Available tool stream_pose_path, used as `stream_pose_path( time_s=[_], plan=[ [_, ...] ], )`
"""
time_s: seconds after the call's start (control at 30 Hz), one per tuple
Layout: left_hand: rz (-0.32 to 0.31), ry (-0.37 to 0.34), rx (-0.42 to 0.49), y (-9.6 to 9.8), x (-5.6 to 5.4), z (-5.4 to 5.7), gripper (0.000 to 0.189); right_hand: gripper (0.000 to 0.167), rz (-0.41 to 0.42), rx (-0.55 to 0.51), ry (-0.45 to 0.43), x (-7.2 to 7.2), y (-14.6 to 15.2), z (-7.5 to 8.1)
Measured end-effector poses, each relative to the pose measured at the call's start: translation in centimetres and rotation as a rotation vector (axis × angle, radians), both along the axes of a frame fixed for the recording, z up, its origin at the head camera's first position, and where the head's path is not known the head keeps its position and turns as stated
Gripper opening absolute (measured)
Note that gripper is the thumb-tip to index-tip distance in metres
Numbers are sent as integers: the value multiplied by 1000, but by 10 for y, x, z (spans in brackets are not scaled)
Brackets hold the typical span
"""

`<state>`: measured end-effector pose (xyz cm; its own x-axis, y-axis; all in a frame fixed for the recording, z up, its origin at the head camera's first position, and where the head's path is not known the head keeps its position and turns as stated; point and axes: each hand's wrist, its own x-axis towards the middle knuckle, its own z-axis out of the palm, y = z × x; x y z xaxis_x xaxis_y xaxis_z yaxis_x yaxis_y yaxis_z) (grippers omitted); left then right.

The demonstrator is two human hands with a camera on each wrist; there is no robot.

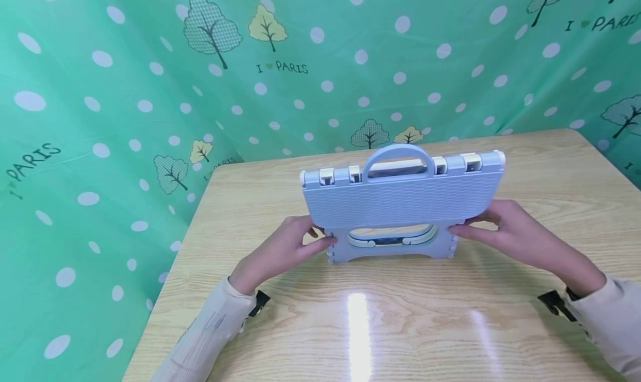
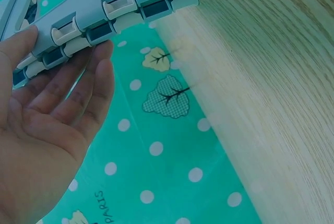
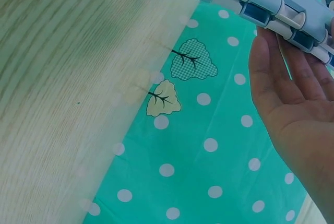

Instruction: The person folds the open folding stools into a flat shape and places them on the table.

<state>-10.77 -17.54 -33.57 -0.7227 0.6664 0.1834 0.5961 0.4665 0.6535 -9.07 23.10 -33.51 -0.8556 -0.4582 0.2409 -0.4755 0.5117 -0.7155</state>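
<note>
A light-blue plastic folding stool [image 1: 395, 201] with a woven-texture panel and a carry handle on top stands on the table, its upper panel tilted over the lower leg part. At its left side my left hand [image 1: 292, 240] grips the leg edge, thumb in front and fingers behind. My right hand [image 1: 506, 226] holds the opposite edge the same way. In the left wrist view, the fingers lie along the hinged edge [image 2: 117, 12]. The right wrist view likewise has fingers behind the white-and-blue hinges [image 3: 261, 7]. The stool's back is hidden in the head view.
The wood-grain table [image 1: 310, 326] extends around the stool, with bright light reflections in front. A green curtain [image 1: 320, 65] with white dots and printed trees hangs behind and to the left of the table.
</note>
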Motion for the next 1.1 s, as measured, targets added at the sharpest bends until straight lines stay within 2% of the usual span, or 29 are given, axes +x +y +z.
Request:
stream_pose_path(
  time_s=[0.23,0.5,0.67,0.77,0.87,1.0,1.1],
  plan=[
    [3,4,-3,1,0,1,38,53,2,7,18,-1,1,0],
    [11,123,-62,0,3,1,38,39,-64,12,102,8,-10,3],
    [-6,113,-2,-2,5,2,29,27,-125,38,122,15,-15,10],
    [-23,83,48,-3,6,5,21,25,-155,31,80,17,-15,12],
    [-26,25,58,-3,5,5,14,19,-141,16,18,16,-14,11],
    [-27,-93,39,-2,3,-1,17,12,-86,13,-78,11,-12,4],
    [-16,-192,46,1,1,-9,20,15,-78,18,-134,6,-12,-4]
  ],
)
